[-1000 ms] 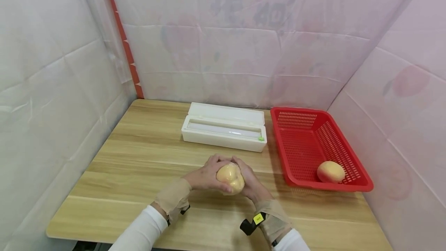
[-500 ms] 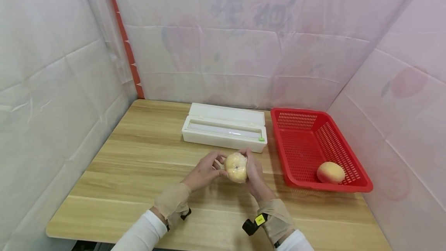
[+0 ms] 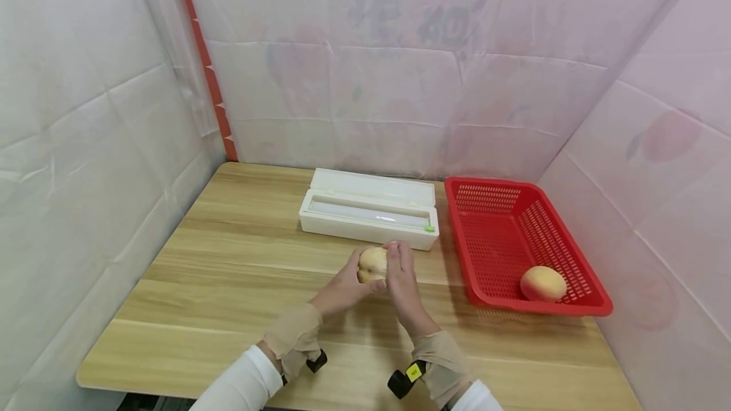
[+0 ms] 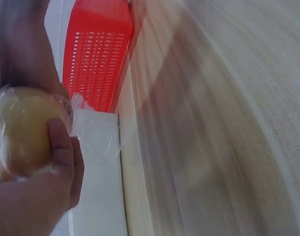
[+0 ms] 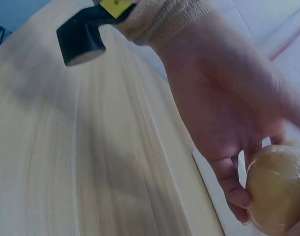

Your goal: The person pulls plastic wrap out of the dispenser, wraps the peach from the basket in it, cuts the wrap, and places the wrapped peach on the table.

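A yellow peach [image 3: 372, 262] in clear cling film is held over the table, in front of the white box. My left hand [image 3: 345, 287] grips it from the left, fingers and thumb curled round it. Against the peach's right side lies my right hand [image 3: 401, 281], its fingers fairly straight and close together. In the left wrist view, a loose flap of cling film [image 4: 83, 115] sticks out past the fingers. The right wrist view shows my left hand [image 5: 233, 108] with its fingertips on the shiny film of the peach [image 5: 277, 189].
A white cling film dispenser [image 3: 368, 227] stands behind the hands with its lid raised; a green piece sits at its right end. To the right, a red basket [image 3: 485, 252] holds another peach [image 3: 543, 283]. The wooden table [image 3: 217, 284] extends to the left.
The peach has turned in the hands and shifted slightly left since half a second ago. My left hand has taken a fuller grip, and the right fingers have straightened along its side.
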### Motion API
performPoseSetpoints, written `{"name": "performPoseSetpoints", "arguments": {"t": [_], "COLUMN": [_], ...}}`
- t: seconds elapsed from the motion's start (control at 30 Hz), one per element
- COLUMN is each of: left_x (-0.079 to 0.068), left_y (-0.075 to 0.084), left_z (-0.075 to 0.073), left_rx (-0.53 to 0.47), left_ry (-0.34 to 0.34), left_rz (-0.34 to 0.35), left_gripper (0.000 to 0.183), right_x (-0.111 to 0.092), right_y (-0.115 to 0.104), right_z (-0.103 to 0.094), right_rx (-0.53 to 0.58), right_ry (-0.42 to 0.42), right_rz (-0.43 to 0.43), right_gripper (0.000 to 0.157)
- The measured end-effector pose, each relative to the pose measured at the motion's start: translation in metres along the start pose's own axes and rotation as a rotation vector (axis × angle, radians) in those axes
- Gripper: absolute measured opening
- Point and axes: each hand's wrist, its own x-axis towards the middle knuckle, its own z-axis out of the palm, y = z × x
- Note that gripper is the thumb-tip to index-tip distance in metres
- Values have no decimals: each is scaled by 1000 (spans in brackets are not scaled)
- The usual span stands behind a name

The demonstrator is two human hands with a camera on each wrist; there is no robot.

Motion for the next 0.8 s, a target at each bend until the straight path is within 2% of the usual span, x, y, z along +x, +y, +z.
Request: {"name": "performPoseSetpoints", "arguments": {"t": [0.1,0.33,0.47,0.57,0.63,0.7,0.8], "left_x": [1,-1,-2,-3,-4,-5,-7], "left_y": [0,-2,-5,-5,-4,-2,0], "left_z": [1,3,1,-3,-5,-8,-10], "left_rx": [15,-78,-85,-86,-96,-119,-151], "left_ry": [56,141,168,160,138,111,70], "left_rz": [-17,-81,-77,-69,-63,-52,-43], "left_gripper": [86,69,66,62,59,57,58], "right_x": [-1,-3,-1,5,8,10,10], "right_y": [-2,-7,-6,-1,3,8,14], "right_z": [3,2,-7,-17,-22,-26,-30], "right_rx": [-5,-12,-50,-107,-141,-160,-114], "right_ry": [-30,-102,-147,-117,-93,-95,-166], "right_rz": [13,108,69,5,-8,23,134], "right_gripper": [47,62,66,60,58,57,62]}}
